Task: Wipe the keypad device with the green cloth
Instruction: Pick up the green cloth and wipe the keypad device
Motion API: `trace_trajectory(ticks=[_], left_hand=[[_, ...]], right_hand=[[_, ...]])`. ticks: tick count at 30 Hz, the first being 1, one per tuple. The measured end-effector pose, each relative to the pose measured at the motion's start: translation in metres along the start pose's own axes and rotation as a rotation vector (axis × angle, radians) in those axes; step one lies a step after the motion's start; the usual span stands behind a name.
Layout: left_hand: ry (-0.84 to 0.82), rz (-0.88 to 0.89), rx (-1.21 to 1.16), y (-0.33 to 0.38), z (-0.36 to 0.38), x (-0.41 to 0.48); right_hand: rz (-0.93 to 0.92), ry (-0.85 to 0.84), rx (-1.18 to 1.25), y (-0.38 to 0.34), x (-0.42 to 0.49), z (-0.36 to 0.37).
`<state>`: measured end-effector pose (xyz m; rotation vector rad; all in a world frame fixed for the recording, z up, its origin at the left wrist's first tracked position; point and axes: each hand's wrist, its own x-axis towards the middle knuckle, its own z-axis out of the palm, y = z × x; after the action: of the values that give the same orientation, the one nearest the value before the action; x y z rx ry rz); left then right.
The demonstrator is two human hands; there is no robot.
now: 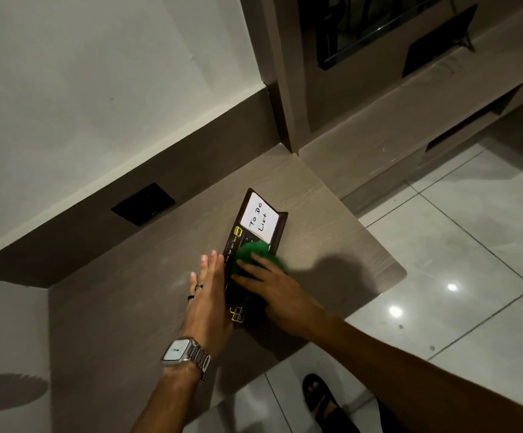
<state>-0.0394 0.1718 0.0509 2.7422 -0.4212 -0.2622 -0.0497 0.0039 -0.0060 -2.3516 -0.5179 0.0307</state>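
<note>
Two hands working: your right hand (272, 292) is clutching the green cloth (254, 254) atop the keypad device (238, 242); your left hand (208, 295) is lying flat, unclenched, bracing its left edge.

Low in the frame, just left of centre, the left hand (207, 295) lies flat and edge-on, fingers straight and together — rings on two fingers, a watch on the wrist. Beside it, right of centre, the right hand (280, 293) presses palm-down, fingers spread — forearm reaching in from the lower right corner.

Dim overhead light is glaring in spots on the floor (450, 287), shadows are falling right, and edges are bending.
</note>
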Motion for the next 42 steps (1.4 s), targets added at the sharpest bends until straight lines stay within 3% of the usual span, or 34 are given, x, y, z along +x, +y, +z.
trace_trajectory(ticks=[3,6,13,17,20,21,23,25,27,31,34,36,39,40,42], left_hand=[[0.021,-0.003,0.005,0.002,0.0,0.0],[0.02,-0.005,-0.017,0.005,-0.002,-0.002],[0.024,-0.009,-0.032,0.003,-0.001,-0.001],[0.022,-0.028,-0.04,0.004,-0.001,0.0],[0.02,-0.038,-0.055,0.005,-0.002,-0.001],[0.024,-0.028,-0.065,0.005,-0.002,-0.001],[0.028,-0.015,-0.071,0.004,-0.003,-0.001],[0.02,-0.013,-0.06,0.003,-0.003,-0.001],[0.018,-0.005,-0.064,0.003,-0.003,-0.002],[0.021,0.009,-0.038,0.007,-0.005,-0.003],[0.007,0.004,-0.014,0.007,-0.006,-0.004],[0.001,-0.006,-0.022,0.008,-0.006,-0.003],[-0.017,-0.02,-0.028,0.01,-0.007,-0.002],[-0.024,-0.016,-0.012,0.01,-0.007,-0.001],[-0.028,0.002,0.024,0.009,-0.006,0.0]], right_hand=[[0.088,0.111,-0.017,0.012,0.016,-0.02],[0.236,0.08,-0.041,0.023,0.008,-0.021],[0.022,-0.098,-0.055,0.018,-0.013,-0.004],[0.214,-0.037,-0.112,0.059,0.025,-0.056],[0.35,-0.092,-0.096,0.039,0.022,-0.046],[0.304,-0.116,-0.082,0.025,0.01,-0.032],[0.019,-0.276,-0.153,-0.002,-0.018,-0.016],[-0.012,-0.398,0.071,-0.001,-0.024,-0.026],[0.172,-0.369,0.45,0.013,-0.012,-0.049],[0.618,0.225,1.191,0.047,0.017,-0.08],[0.81,0.494,1.354,0.054,0.028,-0.073],[0.933,0.329,1.223,0.054,0.022,-0.056],[0.977,-0.261,1.009,0.052,0.004,-0.045],[0.936,-0.302,1.042,0.056,0.003,-0.049],[0.844,-0.075,1.252,0.064,0.011,-0.06]])
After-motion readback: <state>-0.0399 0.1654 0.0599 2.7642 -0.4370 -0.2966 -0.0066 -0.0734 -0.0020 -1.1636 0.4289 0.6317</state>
